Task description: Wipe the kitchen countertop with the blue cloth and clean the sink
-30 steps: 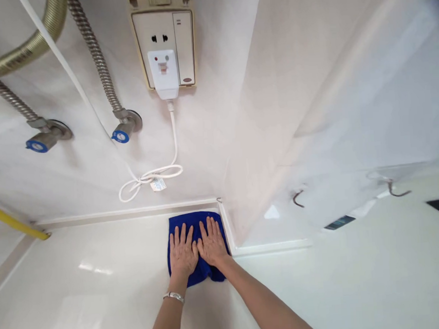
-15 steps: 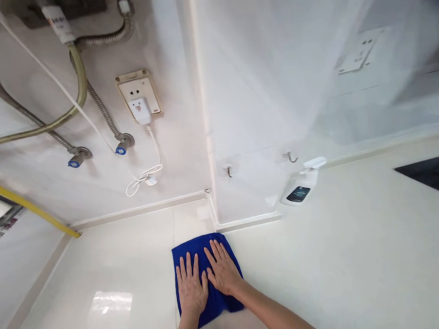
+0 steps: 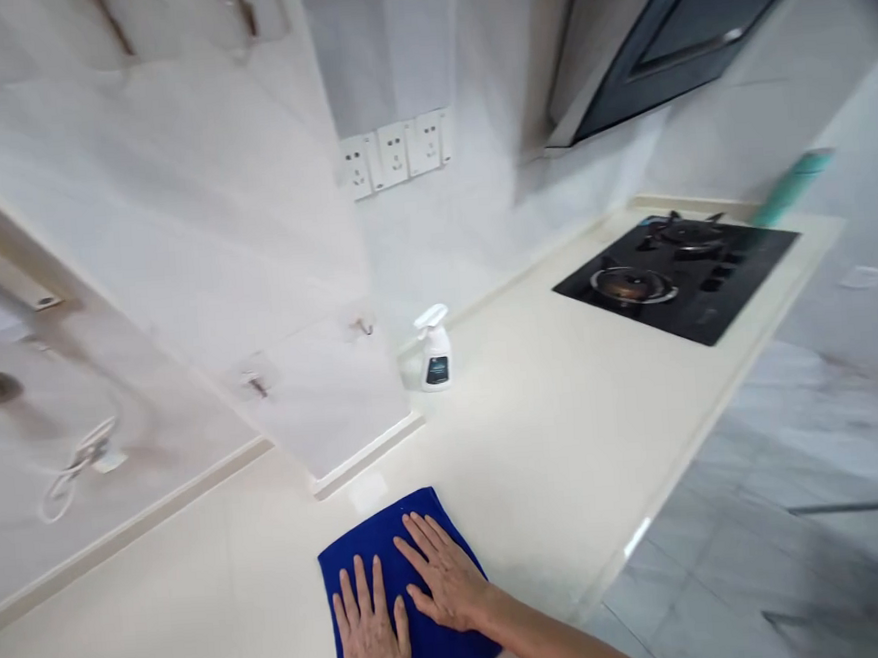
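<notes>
A blue cloth [image 3: 436, 655] lies spread flat on the white countertop [image 3: 522, 443], by the foot of a wall corner. My left hand [image 3: 371, 636] rests palm down on its left part, fingers stretched out and slightly apart. On the right part of the cloth lies my right hand [image 3: 448, 581], also flat, with its fingers spread. The cloth's lower edge is partly hidden by my left hand and the bottom of the picture. Beyond the cloth, near the wall, stands a white spray bottle [image 3: 436, 354] with a dark label.
A black gas hob [image 3: 676, 277] is set into the counter further right, below a dark range hood [image 3: 660, 48]. Wall sockets [image 3: 395, 154] and small hooks [image 3: 362, 324] are on the wall. A coiled white cable [image 3: 80, 464] hangs at left. The counter's front edge [image 3: 638, 536] drops to tiled floor.
My view has swung right, bringing the hob, hood and floor into sight. The cloth and both hands now lie further right along the counter, past the wall corner. Both hands stay flat.
</notes>
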A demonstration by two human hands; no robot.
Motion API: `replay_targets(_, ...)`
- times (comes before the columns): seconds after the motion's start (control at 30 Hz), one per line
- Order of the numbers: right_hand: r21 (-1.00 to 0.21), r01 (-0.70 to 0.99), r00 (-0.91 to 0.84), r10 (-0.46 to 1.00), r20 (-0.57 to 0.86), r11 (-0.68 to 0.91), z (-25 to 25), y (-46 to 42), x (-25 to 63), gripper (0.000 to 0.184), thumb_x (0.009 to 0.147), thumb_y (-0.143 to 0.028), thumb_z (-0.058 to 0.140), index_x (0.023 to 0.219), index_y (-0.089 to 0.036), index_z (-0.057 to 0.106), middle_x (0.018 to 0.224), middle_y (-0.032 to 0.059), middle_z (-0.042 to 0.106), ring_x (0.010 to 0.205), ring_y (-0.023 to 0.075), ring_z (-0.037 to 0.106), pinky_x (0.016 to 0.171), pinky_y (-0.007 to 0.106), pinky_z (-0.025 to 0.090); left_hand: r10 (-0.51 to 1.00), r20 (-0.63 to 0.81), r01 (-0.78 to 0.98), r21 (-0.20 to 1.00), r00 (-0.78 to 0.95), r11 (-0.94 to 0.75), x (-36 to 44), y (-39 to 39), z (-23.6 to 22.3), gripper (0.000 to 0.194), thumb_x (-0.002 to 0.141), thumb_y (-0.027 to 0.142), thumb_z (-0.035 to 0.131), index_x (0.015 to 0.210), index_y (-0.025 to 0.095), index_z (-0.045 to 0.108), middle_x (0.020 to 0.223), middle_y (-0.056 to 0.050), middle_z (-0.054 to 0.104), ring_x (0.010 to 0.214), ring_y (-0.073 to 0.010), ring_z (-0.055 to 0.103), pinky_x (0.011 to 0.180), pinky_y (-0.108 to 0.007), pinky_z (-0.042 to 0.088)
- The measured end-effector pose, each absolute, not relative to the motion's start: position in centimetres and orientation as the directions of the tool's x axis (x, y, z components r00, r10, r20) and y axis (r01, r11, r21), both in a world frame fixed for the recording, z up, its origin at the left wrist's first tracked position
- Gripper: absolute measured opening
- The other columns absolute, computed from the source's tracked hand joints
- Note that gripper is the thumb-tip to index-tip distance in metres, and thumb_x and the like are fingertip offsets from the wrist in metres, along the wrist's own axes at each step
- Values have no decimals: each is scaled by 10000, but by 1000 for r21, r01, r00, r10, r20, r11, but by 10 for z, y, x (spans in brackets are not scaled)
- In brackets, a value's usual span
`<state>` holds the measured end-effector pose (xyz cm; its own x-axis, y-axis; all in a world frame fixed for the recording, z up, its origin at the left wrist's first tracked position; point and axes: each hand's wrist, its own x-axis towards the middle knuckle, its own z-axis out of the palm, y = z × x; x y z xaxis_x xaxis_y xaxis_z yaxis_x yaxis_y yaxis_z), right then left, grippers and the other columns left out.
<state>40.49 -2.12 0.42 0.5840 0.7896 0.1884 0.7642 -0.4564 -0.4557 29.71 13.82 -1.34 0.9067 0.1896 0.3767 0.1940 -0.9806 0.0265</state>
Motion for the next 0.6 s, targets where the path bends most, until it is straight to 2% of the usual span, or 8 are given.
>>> replay_targets(0.2,-459,654,722,677,141,-602,9,-96,422,738,914,-351,496,1557,-217,159,1636,106,-2,1503,290,60,1217,521,196,34,329,21,45,944,-999,342,79,-8,684,918,292,424,1545,216,160,1619,-119,205,1494,-343,135,1166,-595,265)
replay_targets(0.43,-410,544,829,545,127,-732,8,-179,434,732,898,-341,518,1549,-223,204,1638,90,66,1498,282,125,1208,511,232,-134,275,-155,56,952,-986,386,8,-9,703,905,286,443,1544,207,163,1631,-117,149,1494,-360,110,1173,-596,252)
replay_targets(0.6,-374,493,869,468,162,-786,3,-225,447,725,896,-356,537,1542,-224,236,1632,83,133,1488,285,179,1193,505,280,-212,245,-239,83,946,-967,413,-31,-13,702,922,382,453,1544,225,171,1636,-102,129,1496,-358,99,1188,-584,239)
